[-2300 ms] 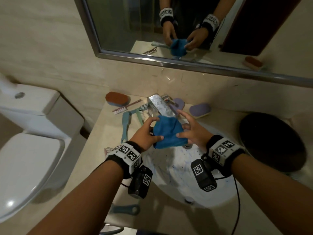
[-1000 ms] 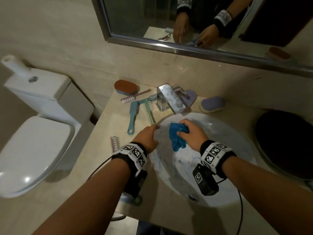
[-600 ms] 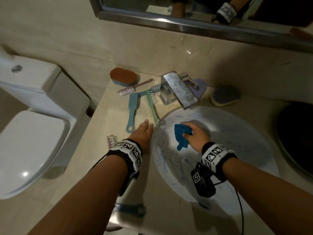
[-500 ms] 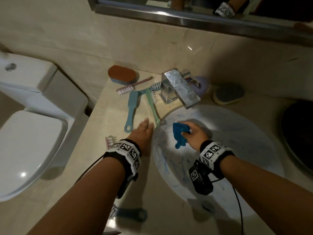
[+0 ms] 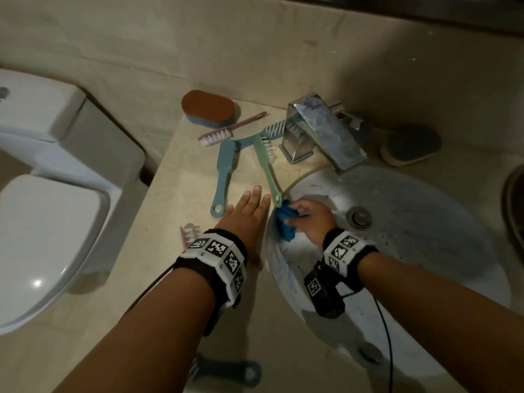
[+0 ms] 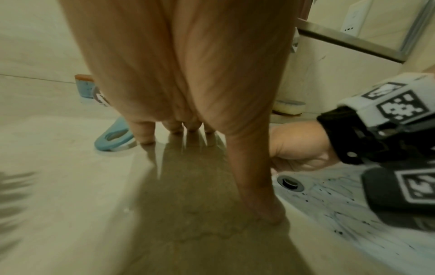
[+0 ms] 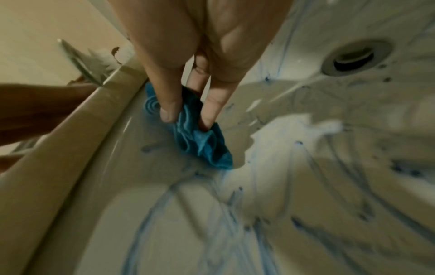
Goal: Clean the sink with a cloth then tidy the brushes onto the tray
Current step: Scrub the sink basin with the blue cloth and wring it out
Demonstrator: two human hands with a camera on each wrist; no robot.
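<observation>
A crumpled blue cloth (image 5: 285, 224) lies against the left inner wall of the white sink (image 5: 419, 245), which is streaked with blue marks. My right hand (image 5: 296, 217) grips the cloth and presses it on the basin; in the right wrist view thumb and fingers pinch the cloth (image 7: 204, 141). My left hand (image 5: 253, 198) rests flat and open on the counter beside the rim, holding nothing. A teal brush (image 5: 224, 171), a green brush (image 5: 266, 168) and a pink brush (image 5: 226, 131) lie on the counter beyond it.
A chrome faucet (image 5: 323, 131) overhangs the basin's back. A brown-topped scrubber (image 5: 208, 109) and a grey pad (image 5: 411, 144) sit by the wall. A small pink brush (image 5: 187, 235) and a blue brush (image 5: 232, 373) lie nearer me. A dark round tray (image 5: 514, 205) is at right, a toilet (image 5: 42, 194) at left.
My right hand has carried the cloth from under the faucet down and left to the sink's left wall. My left hand let go of the cloth and now lies flat on the counter.
</observation>
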